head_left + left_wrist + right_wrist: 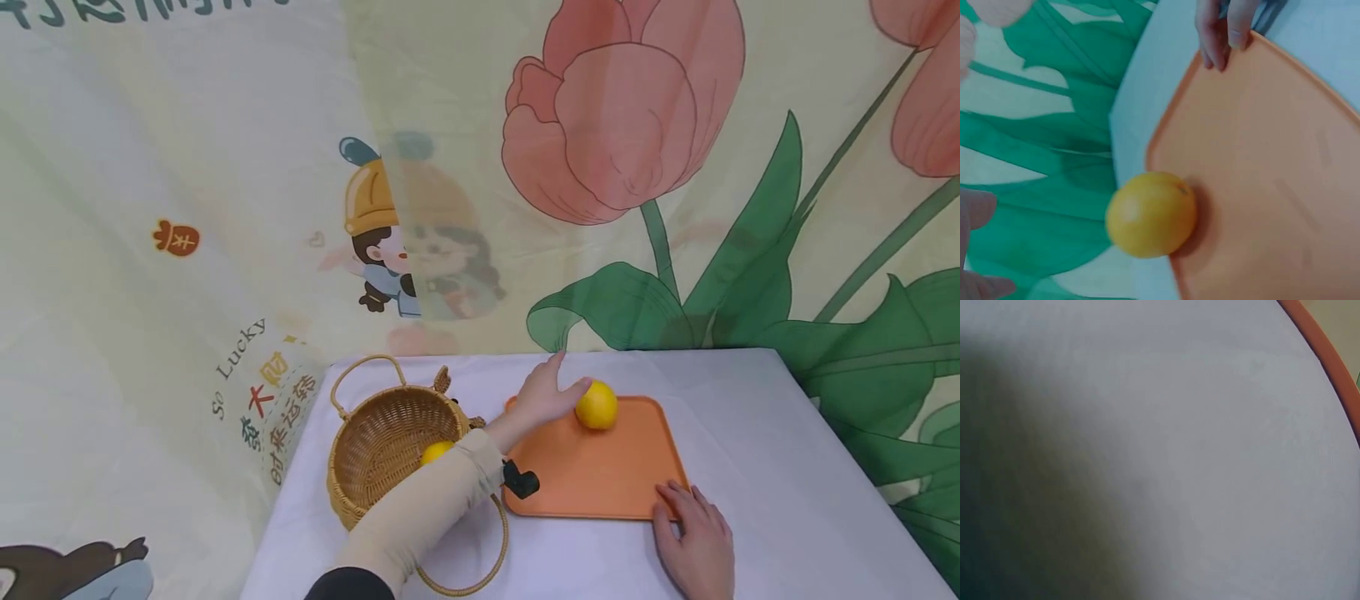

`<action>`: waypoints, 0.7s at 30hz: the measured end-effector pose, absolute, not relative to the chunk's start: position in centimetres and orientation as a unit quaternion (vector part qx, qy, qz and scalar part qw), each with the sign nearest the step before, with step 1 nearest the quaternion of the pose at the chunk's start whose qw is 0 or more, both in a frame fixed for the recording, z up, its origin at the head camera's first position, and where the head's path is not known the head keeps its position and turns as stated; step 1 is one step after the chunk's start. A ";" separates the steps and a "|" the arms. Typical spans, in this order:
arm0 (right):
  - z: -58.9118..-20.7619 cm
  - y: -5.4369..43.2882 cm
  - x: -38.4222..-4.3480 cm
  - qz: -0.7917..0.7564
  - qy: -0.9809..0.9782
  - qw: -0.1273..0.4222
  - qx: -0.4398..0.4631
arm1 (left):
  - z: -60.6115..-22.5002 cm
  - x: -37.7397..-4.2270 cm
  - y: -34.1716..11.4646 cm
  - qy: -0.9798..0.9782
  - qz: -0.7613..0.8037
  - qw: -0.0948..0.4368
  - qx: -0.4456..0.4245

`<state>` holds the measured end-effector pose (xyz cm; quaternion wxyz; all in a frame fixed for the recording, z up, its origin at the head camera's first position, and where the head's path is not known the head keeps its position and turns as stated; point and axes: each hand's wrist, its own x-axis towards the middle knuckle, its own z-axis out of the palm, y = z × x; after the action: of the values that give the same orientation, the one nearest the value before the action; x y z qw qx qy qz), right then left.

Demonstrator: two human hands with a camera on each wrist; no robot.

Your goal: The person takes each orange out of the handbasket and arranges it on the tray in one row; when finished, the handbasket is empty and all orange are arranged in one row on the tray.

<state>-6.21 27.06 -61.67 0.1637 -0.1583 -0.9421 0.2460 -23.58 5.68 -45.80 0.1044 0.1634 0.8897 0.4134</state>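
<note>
A yellow-orange orange lies at the far edge of an orange tray. My left hand reaches over the tray's far left side, fingers spread and thumb extended close beside the fruit. In the left wrist view, that hand's fingertips show at the left edge, apart from the orange. At the tray's near right corner rests my right hand, its fingertips lying on the rim. The left wrist view shows those fingers touching the corner too.
Left of the tray stands a wicker basket with upright and lowered handles. Another yellow fruit inside it is partly hidden by my left sleeve. A white cloth covers the table, and a printed curtain hangs behind.
</note>
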 end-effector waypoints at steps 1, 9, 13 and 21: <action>-61.7 27.0 -6.2 0.246 -0.943 0.159 -0.161 | -45.2 -23.2 4.8 0.888 0.414 0.095 0.174; -61.4 27.3 -6.4 0.253 -0.941 0.150 -0.166 | -42.6 -19.4 -2.7 0.887 0.418 -0.013 0.196; -61.2 27.3 -6.5 0.260 -0.940 0.128 -0.182 | -42.7 -18.9 -5.9 0.898 0.397 -0.061 0.178; -61.3 27.1 -6.4 0.260 -0.940 0.127 -0.179 | -43.6 -18.9 -9.9 0.911 0.388 -0.065 0.127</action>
<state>-6.44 27.11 -61.33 0.1269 -0.1787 -0.9403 0.2604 -18.88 -9.92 -43.60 -0.0646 0.1270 0.9106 0.3880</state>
